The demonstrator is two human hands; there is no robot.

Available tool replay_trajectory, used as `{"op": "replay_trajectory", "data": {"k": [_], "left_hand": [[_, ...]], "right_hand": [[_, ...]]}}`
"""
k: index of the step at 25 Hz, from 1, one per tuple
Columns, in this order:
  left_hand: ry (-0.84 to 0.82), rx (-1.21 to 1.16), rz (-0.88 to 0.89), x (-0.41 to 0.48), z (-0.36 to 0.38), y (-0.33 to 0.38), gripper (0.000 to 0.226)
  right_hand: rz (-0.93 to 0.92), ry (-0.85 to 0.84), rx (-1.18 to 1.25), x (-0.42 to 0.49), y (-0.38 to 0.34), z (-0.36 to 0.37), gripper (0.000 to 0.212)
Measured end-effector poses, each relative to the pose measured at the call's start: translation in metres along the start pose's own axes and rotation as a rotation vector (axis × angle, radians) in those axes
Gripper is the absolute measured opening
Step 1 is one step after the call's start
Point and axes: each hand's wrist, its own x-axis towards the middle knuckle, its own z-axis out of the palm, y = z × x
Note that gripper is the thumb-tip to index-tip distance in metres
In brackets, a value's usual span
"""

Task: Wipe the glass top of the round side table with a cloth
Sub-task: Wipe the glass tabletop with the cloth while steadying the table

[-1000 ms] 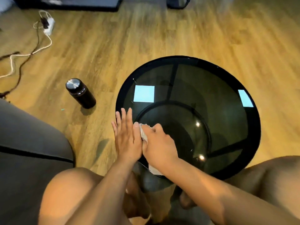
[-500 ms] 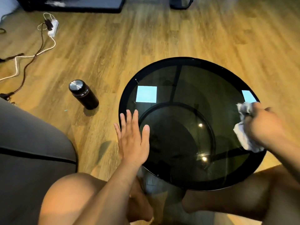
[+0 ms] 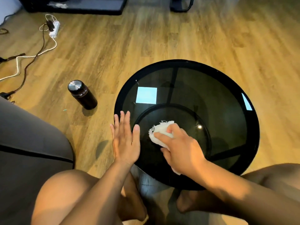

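the right hand [image 3: 181, 148] grips a crumpled white cloth [image 3: 159, 129], fingers curled over it, pressing it onto the dark round glass table top [image 3: 203, 88], left of its centre. the left hand [image 3: 125, 142] lies flat at the table's left rim, fingers straight. a black cylindrical bottle with a steel lid [image 3: 82, 95] stands on the wooden floor [image 3: 178, 38], left of the table.

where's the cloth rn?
Head view: the cloth is on the near-left part of the glass top, bunched in the right hand, just right of the flat left hand.
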Motion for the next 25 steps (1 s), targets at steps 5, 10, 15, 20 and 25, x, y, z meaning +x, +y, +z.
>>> {"op": "replay_trajectory", "data": {"k": [5,10,15,20,25], "left_hand": [[0.013,0.014,-0.002,0.001,0.001,-0.002,0.064],[0.011,0.021,-0.002,0.0,0.0,0.0,0.066],[0.01,0.025,0.001,-0.001,-0.001,0.002,0.065],[0.004,0.026,0.026,-0.002,0.001,0.001,0.062],[-0.007,0.011,0.048,-0.003,0.0,0.001,0.061]], "right_hand": [[0.195,0.056,0.564,0.018,0.08,-0.048,0.04],[0.495,0.131,0.288,0.021,0.151,-0.071,0.05],[0.27,-0.066,-0.196,-0.017,0.111,-0.014,0.069],[0.326,-0.032,-0.223,0.025,0.134,-0.003,0.063],[0.334,-0.047,-0.227,0.122,0.181,-0.01,0.057]]}}
